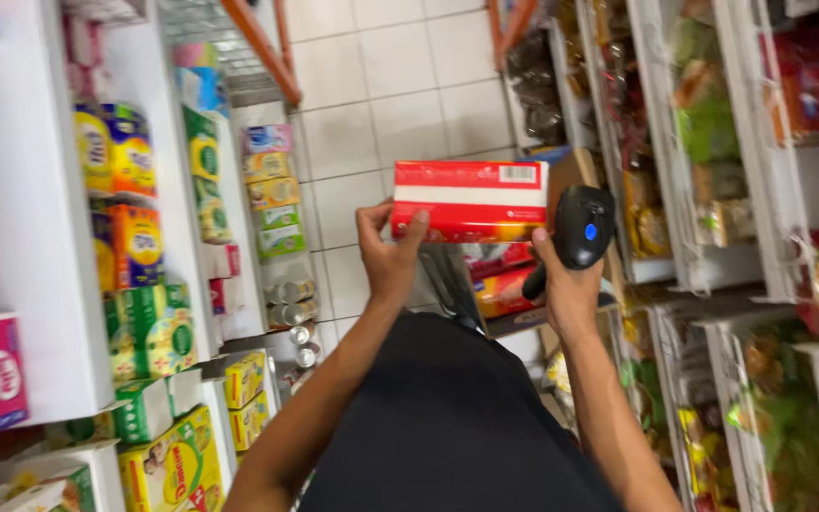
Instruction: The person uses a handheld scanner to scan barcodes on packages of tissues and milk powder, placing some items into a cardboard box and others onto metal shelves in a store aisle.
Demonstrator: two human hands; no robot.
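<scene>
Between the shop shelves (40, 284), I hold a red box (469, 200) at centre frame.

My left hand (389, 254) grips the box's lower left corner; my right hand (563, 284) steadies its right end while clasping a black handheld scanner (582, 228).

Shop aisle: stocked shelves (158, 284) both sides, tiled floor (400, 104).
</scene>
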